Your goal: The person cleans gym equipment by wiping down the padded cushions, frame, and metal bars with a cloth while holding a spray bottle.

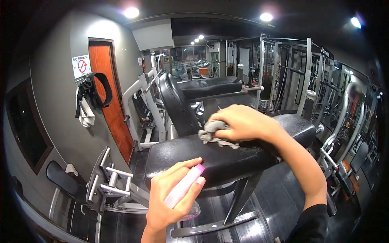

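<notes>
Left hand: the left hand (pixel 162 194), nearest to the camera, is closed around a bottle; thumb and fingers press it from two sides.
Bottle: the pale bottle (pixel 182 189) leans in this hand, and its pink tip (pixel 200 167) points up and to the right, in front of the near edge of the seat.
Wall: at the far left there is a dark pane (pixel 26 125) in a frame; to the right of it, a no-smoking sign (pixel 82 66) is fixed on the grey wall.
Hooks: below the sign hang a white towel (pixel 86 114) and, just beside it, a black belt (pixel 107 94).
Door: an orange-brown door (pixel 108 89) stands shut, to the right of the sign.
Seat: the long black seat (pixel 172 156) lies across the middle, with a shine on its left part; the black backrest (pixel 178 107) rises behind it, tilted.
Cloth: the grey cloth (pixel 208 134) is crumpled and rests on top of the seat, near the foot of the backrest.
Right hand: the right hand (pixel 239 121) is clamped on the cloth, its fingers bent over it, and it holds the cloth against the seat.
Sleeve: a black sleeve (pixel 311 224) covers the upper part of the right arm.
Right side: metal gym machines (pixel 308 81) stand behind, well apart from the hands.
</notes>
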`<state>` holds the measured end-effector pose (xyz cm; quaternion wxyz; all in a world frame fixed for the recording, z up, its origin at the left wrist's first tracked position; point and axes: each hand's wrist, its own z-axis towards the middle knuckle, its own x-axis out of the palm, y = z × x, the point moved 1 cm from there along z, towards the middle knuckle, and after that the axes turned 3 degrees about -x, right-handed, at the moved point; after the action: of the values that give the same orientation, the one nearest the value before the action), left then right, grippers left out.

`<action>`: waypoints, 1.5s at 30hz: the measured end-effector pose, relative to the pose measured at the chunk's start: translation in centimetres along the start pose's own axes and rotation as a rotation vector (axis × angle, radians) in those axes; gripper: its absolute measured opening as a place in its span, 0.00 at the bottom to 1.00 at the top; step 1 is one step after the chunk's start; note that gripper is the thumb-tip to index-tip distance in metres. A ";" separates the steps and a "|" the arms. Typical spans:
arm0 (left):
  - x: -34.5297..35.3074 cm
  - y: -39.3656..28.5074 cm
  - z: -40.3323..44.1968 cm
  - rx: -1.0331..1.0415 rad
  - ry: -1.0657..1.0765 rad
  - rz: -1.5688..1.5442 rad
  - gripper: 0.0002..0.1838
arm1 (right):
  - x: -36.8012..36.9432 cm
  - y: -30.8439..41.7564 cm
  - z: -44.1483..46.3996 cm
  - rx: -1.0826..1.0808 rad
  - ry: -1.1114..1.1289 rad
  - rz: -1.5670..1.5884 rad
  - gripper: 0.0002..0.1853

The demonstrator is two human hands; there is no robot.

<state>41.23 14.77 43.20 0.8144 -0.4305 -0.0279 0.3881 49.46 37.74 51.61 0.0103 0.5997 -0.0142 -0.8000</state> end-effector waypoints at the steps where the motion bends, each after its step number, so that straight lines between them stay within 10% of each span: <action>1: 0.4 -0.1 0.1 0.002 0.004 0.003 0.07 | 0.4 0.2 0.4 0.000 -0.024 -0.006 0.15; 9: 0.7 0.5 1.4 -0.064 0.024 -0.113 0.11 | -1.5 1.2 -3.8 -0.297 0.092 0.364 0.20; 18: 0.5 0.4 2.0 -0.214 0.059 -0.226 0.12 | -1.4 -3.3 -2.4 0.058 0.038 -0.006 0.17; 26: 1.0 0.5 1.4 -0.183 -0.020 -0.192 0.11 | -1.4 -2.2 -4.1 -0.215 -0.003 0.239 0.19; 45: 4.6 -1.1 2.3 -0.192 -0.060 -0.150 0.11 | -1.7 -3.7 -3.7 -0.089 0.046 0.144 0.18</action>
<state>44.20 18.96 44.14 0.7950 -0.4915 -0.1215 0.3342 53.50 41.50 52.10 0.0949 0.6142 -0.0215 -0.7832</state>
